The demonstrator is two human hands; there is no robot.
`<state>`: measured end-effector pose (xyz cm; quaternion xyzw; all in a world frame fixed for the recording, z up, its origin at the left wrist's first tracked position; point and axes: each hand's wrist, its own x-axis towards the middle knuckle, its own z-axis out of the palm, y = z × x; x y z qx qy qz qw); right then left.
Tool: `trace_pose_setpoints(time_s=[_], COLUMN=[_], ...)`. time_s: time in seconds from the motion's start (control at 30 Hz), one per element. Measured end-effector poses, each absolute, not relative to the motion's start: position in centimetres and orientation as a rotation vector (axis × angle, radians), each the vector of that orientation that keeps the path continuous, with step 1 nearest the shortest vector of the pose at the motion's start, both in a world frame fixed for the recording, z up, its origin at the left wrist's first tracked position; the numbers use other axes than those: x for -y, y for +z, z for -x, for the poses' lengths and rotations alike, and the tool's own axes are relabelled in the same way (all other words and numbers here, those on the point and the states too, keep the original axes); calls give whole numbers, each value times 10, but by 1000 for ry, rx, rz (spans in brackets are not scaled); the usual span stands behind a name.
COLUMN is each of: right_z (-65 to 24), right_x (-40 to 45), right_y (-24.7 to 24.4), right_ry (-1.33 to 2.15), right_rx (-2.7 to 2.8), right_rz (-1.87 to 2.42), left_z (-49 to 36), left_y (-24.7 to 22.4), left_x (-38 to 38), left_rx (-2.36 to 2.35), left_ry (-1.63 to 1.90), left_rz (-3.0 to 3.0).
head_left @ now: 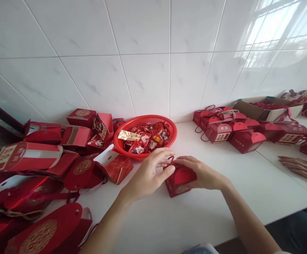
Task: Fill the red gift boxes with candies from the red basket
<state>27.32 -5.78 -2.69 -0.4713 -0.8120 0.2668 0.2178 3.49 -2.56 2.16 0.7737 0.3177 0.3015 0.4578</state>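
Observation:
A small dark red gift box point(179, 184) with a rounded flap rests on the white table in front of me. My right hand point(202, 173) is closed around its right side and top, thumb at the front and fingers over the back. At the box's upper left, the fingers and thumb of my left hand point(148, 173) curl in on a thin red cord loop point(171, 160). Part of the cord and the far side of the box are hidden by my fingers. Just behind stands a red plastic basket point(173, 139) holding wrapped sweets point(144, 138).
Many red boxes point(41, 155) are heaped on the left, some with lids up. Closed boxes with cords point(218, 131) stand at the back right, near an open carton point(251, 109). Another person's hand point(301, 168) lies on the table at right. A tiled wall point(145, 81) rises behind.

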Motion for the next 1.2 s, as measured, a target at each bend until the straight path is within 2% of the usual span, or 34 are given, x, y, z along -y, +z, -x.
trace_pose_setpoints(time_s=[0.2, 0.37, 0.5, 0.57, 0.73, 0.83, 0.97, 1.2], right_z=[-373, -422, -414, -403, -381, -384, -407, -421], right_x=[60, 62, 58, 53, 23, -6, -40, -45], right_y=[-16, -31, -43, -49, -80, -106, -127, -129], right_ry=[600, 59, -210, -187, 197, 304, 259, 239], right_rx=[2028, 1625, 1489, 1532, 1821, 1852, 1609, 1524], right_rz=[1696, 1951, 1805, 1711, 1655, 1666, 1682, 1694], left_z=[-30, -31, -31, -31, -25, -17, -3, 35], left_y=[21, 18, 17, 18, 20, 17, 9, -12], left_x=[23, 21, 20, 20, 22, 25, 28, 44], left_rx=[-810, -804, -807, -815, -827, -834, -916, -1094], left_ry=[720, 691, 682, 680, 663, 646, 663, 755], left_rz=[-1982, -2041, -2083, -2110, -2159, -2160, -2119, -2015])
